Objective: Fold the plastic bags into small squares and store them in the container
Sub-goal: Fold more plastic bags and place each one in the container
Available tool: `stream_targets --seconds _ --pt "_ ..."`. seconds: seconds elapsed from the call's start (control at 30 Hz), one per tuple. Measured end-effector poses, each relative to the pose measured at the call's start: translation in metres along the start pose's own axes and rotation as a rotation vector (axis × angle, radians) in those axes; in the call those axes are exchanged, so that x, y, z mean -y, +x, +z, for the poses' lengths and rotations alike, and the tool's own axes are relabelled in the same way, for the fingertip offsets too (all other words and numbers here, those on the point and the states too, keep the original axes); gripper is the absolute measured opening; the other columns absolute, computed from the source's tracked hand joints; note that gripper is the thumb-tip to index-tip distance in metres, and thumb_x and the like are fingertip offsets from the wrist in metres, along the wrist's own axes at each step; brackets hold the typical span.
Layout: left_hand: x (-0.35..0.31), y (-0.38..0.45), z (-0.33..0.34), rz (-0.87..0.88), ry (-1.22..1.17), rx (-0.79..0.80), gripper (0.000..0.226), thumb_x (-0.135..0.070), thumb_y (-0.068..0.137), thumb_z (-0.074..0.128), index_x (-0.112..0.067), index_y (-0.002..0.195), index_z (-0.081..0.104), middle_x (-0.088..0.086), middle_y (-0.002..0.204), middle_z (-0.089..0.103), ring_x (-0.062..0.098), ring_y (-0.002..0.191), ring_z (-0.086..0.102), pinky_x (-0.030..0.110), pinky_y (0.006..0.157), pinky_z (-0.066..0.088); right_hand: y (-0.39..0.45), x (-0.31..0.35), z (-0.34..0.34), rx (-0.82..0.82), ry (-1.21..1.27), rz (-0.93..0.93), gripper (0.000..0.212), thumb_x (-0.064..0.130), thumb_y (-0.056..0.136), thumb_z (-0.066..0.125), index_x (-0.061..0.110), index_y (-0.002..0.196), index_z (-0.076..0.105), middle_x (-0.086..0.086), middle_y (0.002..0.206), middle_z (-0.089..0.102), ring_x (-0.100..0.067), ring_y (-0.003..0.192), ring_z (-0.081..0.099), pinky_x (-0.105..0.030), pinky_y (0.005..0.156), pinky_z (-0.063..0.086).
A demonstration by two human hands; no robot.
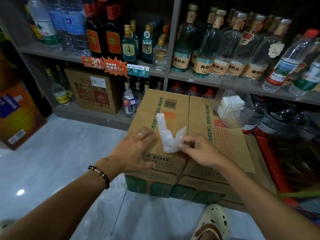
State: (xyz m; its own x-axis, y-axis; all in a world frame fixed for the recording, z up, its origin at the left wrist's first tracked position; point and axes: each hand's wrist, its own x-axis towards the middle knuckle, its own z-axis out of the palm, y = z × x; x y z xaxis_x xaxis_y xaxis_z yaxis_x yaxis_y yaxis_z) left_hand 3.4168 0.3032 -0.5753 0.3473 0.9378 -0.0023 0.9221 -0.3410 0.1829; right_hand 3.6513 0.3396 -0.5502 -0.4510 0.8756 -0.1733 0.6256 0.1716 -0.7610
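Your cream perforated clog stands on the grey floor, nearest the camera, in front of the stacked brown cardboard cartons that serve as your work surface.

On the top carton, close to its near edge and left of the centre seam, lies the translucent white plastic bag, already flattened into a narrow strip. Its near end is turned up and back, so the strip reads as a V.

Your left hand lies flat, fingers straight, beside the strip's left edge; whether the fingertips actually press on the plastic, I cannot tell. Your right hand pinches the folded-up end between thumb and forefinger.

Judgement: this bag is mid-fold, with the strip made, the first end-fold just begun, and the square not yet formed.

At the carton's far right corner stands the clear plastic container, with several white folded squares already inside. So part of the batch is stored; this bag remains to be finished and dropped in.

Behind, grey shelves hold bottles.
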Motion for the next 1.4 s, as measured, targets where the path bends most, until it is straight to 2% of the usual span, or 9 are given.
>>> stream_targets --seconds 0.07,0.2,0.37,0.6,0.73,1.07,1.23,1.3,1.4 --pt "-0.012 0.012 0.009 0.091 0.091 0.04 0.103 -0.062 0.084 0.059 -0.022 0.156 -0.004 -0.004 0.163 -0.007 0.018 0.149 -0.013 0.034 0.118 -0.008 0.002 -0.005 -0.008 0.026 0.01 0.066 0.024 0.02 0.098 0.059 0.01 0.078 0.068 0.001 0.073 0.063 -0.012 0.071 0.057 -0.03 0.078 0.044" --pt "-0.024 0.026 0.027 0.152 0.189 0.11 0.101 -0.066 0.087 0.047 -0.02 0.154 -0.012 0.001 0.163 -0.013 0.019 0.148 -0.017 0.041 0.119 -0.008 0.003 -0.006 -0.017 0.031 0.153 0.148 0.017 0.019 0.094 0.063 0.004 0.09 0.071 -0.02 0.095 0.071 -0.026 0.083 0.065 -0.05 0.094 0.05" --pt "-0.022 0.025 0.038 0.11 0.284 0.108 0.099 -0.068 0.088 0.041 -0.023 0.152 -0.019 0.001 0.163 -0.014 0.028 0.149 -0.016 0.056 0.119 -0.004 0.014 0.002 -0.022 -0.045 0.539 0.139 0.014 0.009 0.097 0.057 0.009 0.1 0.07 0.002 0.083 0.076 -0.011 0.078 0.072 -0.02 0.064 0.054" --pt "0.01 0.007 0.03 -0.051 0.197 0.058 0.094 -0.061 0.091 0.045 -0.021 0.154 -0.013 0.004 0.164 -0.007 0.021 0.15 -0.011 0.047 0.121 -0.004 0.038 0.019 -0.013 0.091 -0.093 0.109 0.018 0.026 0.102 0.052 0.019 0.098 0.069 -0.002 0.1 0.068 -0.018 0.09 0.062 -0.033 0.079 0.047" --pt "0.022 -0.003 0.025 -0.041 0.16 0.069 0.087 -0.058 0.092 0.046 -0.02 0.156 0.0 0.0 0.164 -0.007 0.018 0.15 -0.011 0.043 0.121 -0.006 0.05 0.024 0.001 0.08 -0.251 0.085 0.016 0.023 0.099 0.057 0.021 0.087 0.068 0.009 0.084 0.063 -0.012 0.079 0.059 -0.027 0.068 0.046" --pt "0.034 -0.011 0.026 -0.154 -0.041 -0.025 0.103 -0.076 0.075 0.016 -0.014 0.155 -0.004 0.005 0.164 -0.002 0.018 0.15 -0.007 0.039 0.118 -0.005 0.056 0.025 0.016 0.049 -0.458 0.008 0.012 0.027 0.098 0.058 0.024 0.092 0.068 0.009 0.092 0.067 -0.017 0.085 0.067 -0.034 0.077 0.056" --pt "0.022 -0.008 0.021 0.021 0.017 -0.067 0.088 -0.064 0.09 0.036 -0.021 0.156 -0.004 0.0 0.164 -0.004 0.017 0.15 -0.01 0.037 0.119 -0.009 0.06 0.024 0.018 0.009 -0.471 -0.035 0.014 0.029 0.096 0.061 0.023 0.093 0.073 0.012 0.08 0.063 -0.011 0.074 0.061 -0.025 0.059 0.042" --pt "0.019 -0.006 0.022 0.049 0.05 -0.04 0.086 -0.06 0.094 0.039 -0.021 0.156 -0.006 -0.001 0.164 -0.006 0.019 0.15 -0.011 0.038 0.118 -0.01 0.061 0.024 0.019 -0.011 -0.46 -0.06 0.014 0.031 0.095 0.062 0.024 0.094 0.074 0.012 0.082 0.065 -0.012 0.078 0.06 -0.026 0.063 0.043" --pt "0.019 -0.006 0.029 0.065 0.148 0.004 0.086 -0.065 0.085 0.014 -0.02 0.156 -0.004 0.001 0.164 -0.002 0.021 0.15 -0.008 0.041 0.119 -0.009 0.059 0.024 0.022 -0.008 -0.458 -0.088 0.021 0.03 0.094 0.064 0.021 0.112 0.072 0.005 0.108 0.07 -0.011 0.093 0.06 -0.029 0.08 0.049"
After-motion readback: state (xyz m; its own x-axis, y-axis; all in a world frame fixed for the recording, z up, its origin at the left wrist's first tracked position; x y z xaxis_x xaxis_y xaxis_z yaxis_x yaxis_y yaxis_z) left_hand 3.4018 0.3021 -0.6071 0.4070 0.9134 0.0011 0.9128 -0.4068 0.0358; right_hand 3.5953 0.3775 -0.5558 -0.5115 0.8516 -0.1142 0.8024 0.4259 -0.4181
